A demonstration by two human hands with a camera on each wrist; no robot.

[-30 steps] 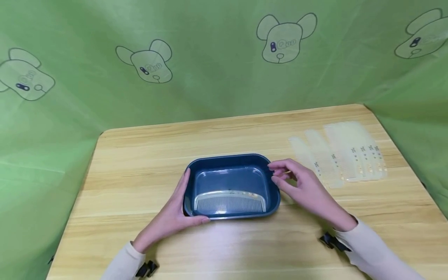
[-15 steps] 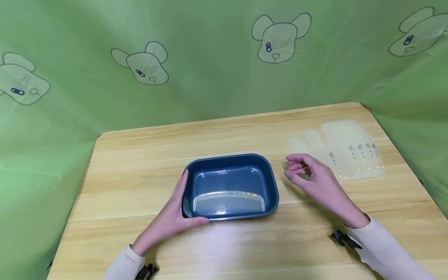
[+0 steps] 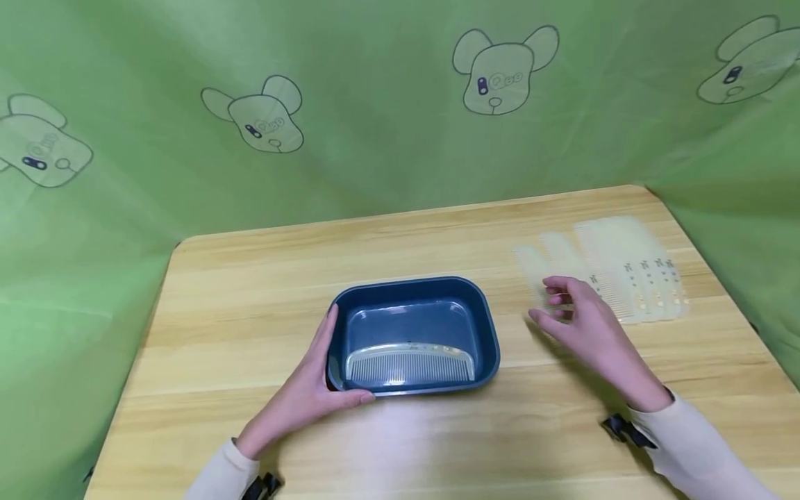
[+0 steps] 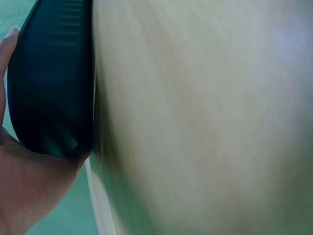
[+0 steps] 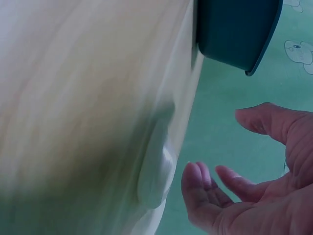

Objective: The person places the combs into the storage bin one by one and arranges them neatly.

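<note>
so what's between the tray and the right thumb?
Only bare table. The head view shows the gap: the right hand is clear of the tray, its thumb nearest.

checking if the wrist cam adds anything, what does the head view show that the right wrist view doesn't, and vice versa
Only the head view: the left hand holding one end of the dark blue, round-cornered, plastic-looking box, with a pale, translucent, arched comb lying in it. Only the right wrist view: an outer wall of that box from low down. Both: the box, the right hand, the wood-grain table, the green printed cloth, and, probably, the flat pale combs, a blurred shape in the wrist view.
</note>
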